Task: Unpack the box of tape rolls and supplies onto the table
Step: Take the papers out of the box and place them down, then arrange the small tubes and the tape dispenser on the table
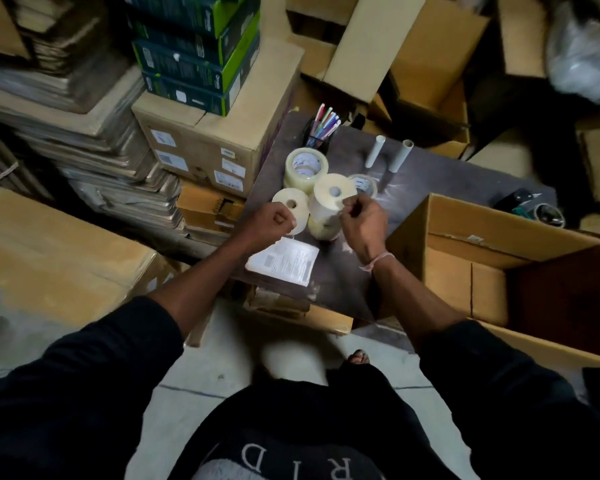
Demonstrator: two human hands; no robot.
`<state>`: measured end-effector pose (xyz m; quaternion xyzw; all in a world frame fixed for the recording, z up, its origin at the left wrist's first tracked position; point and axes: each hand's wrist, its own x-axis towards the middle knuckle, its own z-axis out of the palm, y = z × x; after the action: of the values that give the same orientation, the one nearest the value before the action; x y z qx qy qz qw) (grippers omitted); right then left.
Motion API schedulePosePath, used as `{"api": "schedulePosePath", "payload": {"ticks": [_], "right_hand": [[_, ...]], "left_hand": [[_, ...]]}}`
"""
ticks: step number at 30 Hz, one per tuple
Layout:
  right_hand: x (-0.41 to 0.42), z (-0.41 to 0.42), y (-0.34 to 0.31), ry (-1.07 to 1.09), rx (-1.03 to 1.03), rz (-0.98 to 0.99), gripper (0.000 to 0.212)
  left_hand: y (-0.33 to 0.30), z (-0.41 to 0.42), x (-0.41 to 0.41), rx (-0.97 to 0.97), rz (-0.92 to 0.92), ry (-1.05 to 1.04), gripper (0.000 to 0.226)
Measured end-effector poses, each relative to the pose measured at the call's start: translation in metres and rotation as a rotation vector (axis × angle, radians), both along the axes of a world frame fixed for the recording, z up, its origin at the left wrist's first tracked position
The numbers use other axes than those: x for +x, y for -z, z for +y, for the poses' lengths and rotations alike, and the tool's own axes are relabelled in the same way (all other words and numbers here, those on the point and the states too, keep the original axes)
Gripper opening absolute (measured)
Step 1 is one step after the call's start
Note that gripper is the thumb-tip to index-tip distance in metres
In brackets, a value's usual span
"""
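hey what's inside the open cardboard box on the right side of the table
The open brown cardboard box shows only bare inner walls and a dark, shadowed bottom; no contents are visible, though its near corner lies beyond view.

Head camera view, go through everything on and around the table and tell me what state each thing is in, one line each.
Open box: flaps up, visible inside bare.
Wide tape rolls: stacked flat on the table.
Small-core rolls: upright, on end.
Two white tubes: standing, leaning slightly.
Pen holder: upright, full of pens.
Printed sheet: flat at table edge.
Left hand: curled against a roll.
Right hand: pinching at a roll.
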<state>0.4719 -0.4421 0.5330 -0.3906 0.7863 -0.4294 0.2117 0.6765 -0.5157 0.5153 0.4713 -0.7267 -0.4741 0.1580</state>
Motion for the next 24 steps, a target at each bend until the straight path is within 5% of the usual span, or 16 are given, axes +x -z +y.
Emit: {"api": "schedulePosePath", "payload": {"ticks": [15,19,24], "right_hand": [[-0.191,-0.017,-0.081,0.038,-0.118,-0.205,0.012],[-0.253,-0.007,-0.083,-0.081,0.108,-0.165,0.014],[-0.327,0.015,-0.083,-0.644,0.652,0.041,0.022]], "left_hand": [[-0.061,-0.019,-0.194,-0.045,0.236,0.162,0.011],[-0.056,-0.02,-0.244,0.01,0.229,0.1,0.006],[-0.059,-0.011,-0.29,0.007,-0.027,0.316,0.03]]}}
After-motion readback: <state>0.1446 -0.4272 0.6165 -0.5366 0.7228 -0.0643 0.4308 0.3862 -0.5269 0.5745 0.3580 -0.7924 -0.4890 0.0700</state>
